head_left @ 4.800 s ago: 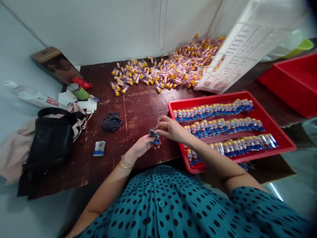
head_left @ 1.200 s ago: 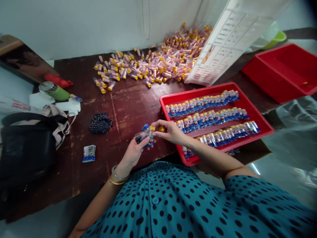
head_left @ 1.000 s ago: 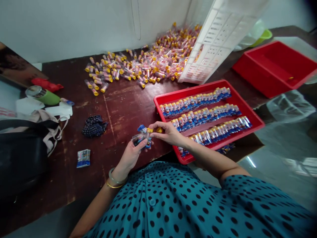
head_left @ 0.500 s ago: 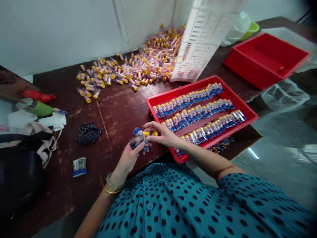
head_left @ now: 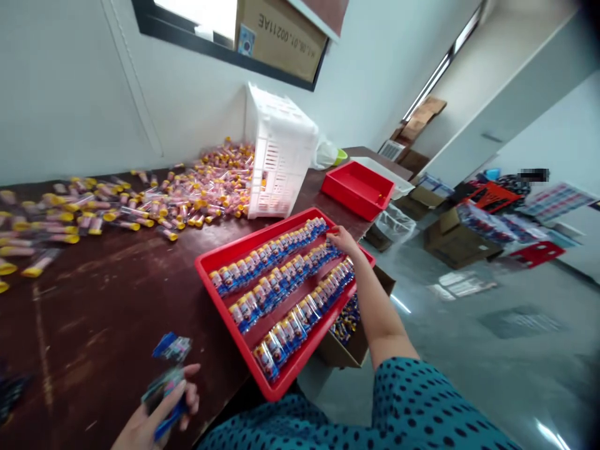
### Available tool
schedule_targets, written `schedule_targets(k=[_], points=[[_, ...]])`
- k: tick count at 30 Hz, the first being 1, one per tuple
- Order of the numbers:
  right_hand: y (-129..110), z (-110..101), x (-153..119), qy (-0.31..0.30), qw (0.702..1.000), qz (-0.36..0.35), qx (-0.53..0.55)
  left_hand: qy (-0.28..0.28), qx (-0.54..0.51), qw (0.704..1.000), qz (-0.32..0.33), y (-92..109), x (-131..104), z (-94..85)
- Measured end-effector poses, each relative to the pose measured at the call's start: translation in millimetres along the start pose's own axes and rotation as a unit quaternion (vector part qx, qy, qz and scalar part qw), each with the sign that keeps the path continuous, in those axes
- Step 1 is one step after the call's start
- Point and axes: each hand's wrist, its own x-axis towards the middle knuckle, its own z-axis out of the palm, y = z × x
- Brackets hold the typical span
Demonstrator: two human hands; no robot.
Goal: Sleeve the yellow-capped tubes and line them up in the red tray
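At the lower left, my left hand (head_left: pixel 162 409) is closed round small clear-and-blue plastic packets (head_left: pixel 164 390), blurred by motion. Just beyond its fingers, another blue-and-clear packet (head_left: pixel 172 347) lies on the dark table. My right hand (head_left: pixel 344 242) reaches to the far right end of the red tray (head_left: pixel 220 331), its fingers pinched together at the end of the middle row. What they grip is hidden. Three rows of small yellow-capped tubes in blue packets (head_left: pixel 281 272) lie side by side in the tray.
A heap of pink tubes with yellow caps (head_left: pixel 206 187) covers the back of the table against the wall. Beside it stands a white slotted crate (head_left: pixel 281 162). A deeper red bin (head_left: pixel 356 187) sits farther right. Below the tray is a cardboard box (head_left: pixel 344 350) holding more packets.
My right hand has left my left hand and moved right to the tray's far end. My left hand still holds packets. The view has swung right and up, showing more of the room.
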Motion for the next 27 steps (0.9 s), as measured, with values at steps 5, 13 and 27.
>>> schedule_targets(k=[5,13,27], points=[[27.9,-14.8,17.5,0.001,0.996,0.025,-0.083,0.014,-0.004,1.0,-0.005,-10.3,1.8,2.2],[23.8,5.2,12.5,-0.038,0.998,0.006,-0.041,-0.043,-0.003,0.999,0.007,-10.4,3.8,8.9],[-83.6,205.9,-173.5,-0.516,0.82,-0.201,0.148,0.024,-0.068,0.988,0.133,-4.7,16.8,20.1]])
